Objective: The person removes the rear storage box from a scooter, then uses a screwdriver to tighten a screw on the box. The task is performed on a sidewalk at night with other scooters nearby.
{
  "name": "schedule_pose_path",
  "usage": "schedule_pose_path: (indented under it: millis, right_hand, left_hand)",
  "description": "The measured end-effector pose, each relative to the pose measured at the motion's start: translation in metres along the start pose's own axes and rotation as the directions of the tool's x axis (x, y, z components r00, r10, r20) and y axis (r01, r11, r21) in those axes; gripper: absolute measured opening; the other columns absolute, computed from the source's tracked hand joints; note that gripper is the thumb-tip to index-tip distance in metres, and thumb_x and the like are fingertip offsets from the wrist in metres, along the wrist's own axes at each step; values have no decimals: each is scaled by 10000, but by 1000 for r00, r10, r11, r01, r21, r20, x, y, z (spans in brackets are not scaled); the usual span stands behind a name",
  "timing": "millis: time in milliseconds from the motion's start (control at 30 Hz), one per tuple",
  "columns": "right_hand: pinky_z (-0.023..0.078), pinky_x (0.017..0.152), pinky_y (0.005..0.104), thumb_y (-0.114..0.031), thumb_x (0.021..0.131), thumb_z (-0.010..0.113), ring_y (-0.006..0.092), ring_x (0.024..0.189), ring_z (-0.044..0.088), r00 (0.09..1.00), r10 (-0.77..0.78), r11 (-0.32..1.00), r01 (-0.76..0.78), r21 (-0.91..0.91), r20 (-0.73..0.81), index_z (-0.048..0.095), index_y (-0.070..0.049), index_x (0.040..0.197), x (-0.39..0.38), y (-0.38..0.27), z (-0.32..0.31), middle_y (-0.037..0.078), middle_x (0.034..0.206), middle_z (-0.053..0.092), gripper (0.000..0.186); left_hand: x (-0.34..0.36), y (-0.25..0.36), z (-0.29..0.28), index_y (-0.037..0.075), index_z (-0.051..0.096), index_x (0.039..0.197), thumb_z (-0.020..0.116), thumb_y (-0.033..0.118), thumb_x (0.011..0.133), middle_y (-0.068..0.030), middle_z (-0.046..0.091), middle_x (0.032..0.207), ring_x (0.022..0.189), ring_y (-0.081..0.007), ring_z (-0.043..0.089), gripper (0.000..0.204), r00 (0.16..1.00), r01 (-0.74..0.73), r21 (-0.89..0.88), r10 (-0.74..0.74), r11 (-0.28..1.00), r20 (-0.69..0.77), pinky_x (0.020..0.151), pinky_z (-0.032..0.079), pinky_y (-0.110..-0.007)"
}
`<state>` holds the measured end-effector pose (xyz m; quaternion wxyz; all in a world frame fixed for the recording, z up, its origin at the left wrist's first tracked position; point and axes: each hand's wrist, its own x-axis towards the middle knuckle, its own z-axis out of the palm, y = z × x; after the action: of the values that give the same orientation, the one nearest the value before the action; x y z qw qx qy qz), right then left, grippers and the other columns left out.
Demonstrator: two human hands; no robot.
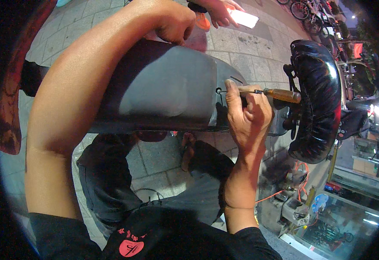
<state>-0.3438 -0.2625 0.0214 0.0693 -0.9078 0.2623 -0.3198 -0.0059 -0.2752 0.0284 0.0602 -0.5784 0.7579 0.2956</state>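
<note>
The right hand (pixel 248 115) is closed around a screwdriver (pixel 263 93) with a wooden handle, its tip set against a screw (pixel 219 91) on the rear end of a dark grey mudguard (pixel 163 84). The left hand (pixel 172 21) curls shut over the mudguard's far edge. A glossy black saddle (pixel 317 99) stands just right.

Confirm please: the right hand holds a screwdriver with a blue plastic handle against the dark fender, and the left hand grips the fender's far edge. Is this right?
Not quite. In the head view the screwdriver in the right hand has a brown wooden handle, not a blue plastic one. The rest stands: its tip meets the dark fender, and the left hand grips the fender's far edge.
</note>
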Motion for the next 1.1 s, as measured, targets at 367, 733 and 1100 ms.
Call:
schedule_pose_path:
  millis: [367, 733, 1100]
  right_hand:
    - [564, 747, 341, -120, 969, 828, 234, 782, 723, 997, 76, 994, -75, 75, -8, 776, 8, 1054, 2, 3, 8, 146, 932, 774, 163]
    - [583, 834, 491, -154, 1036, 692, 435, 924, 748, 943, 261, 950, -289, 118, 206, 759, 0, 1063, 6, -22, -18, 224, 1008, 774, 170]
    - [577, 819, 425, -120, 1046, 722, 385, 887, 741, 988, 87, 992, -97, 74, 131, 725, 31, 1065, 1, -8, -9, 201, 995, 753, 152]
  left_hand:
    - [-14, 22, 6, 21, 813, 1087, 760, 230, 911, -174, 795, 1041, 994, -332, 757, 278, 980, 71, -1, -70, 997, -187, 887, 570, -451]
    - [5, -18, 10, 30, 797, 1121, 690, 234, 994, -118, 781, 1084, 1059, -266, 722, 263, 994, -50, -23, 48, 998, -97, 941, 525, -379]
    - [-16, 19, 2, 54, 796, 1119, 718, 160, 977, -118, 774, 1063, 1030, -277, 716, 194, 983, -37, -210, -3, 977, -184, 910, 535, -395]
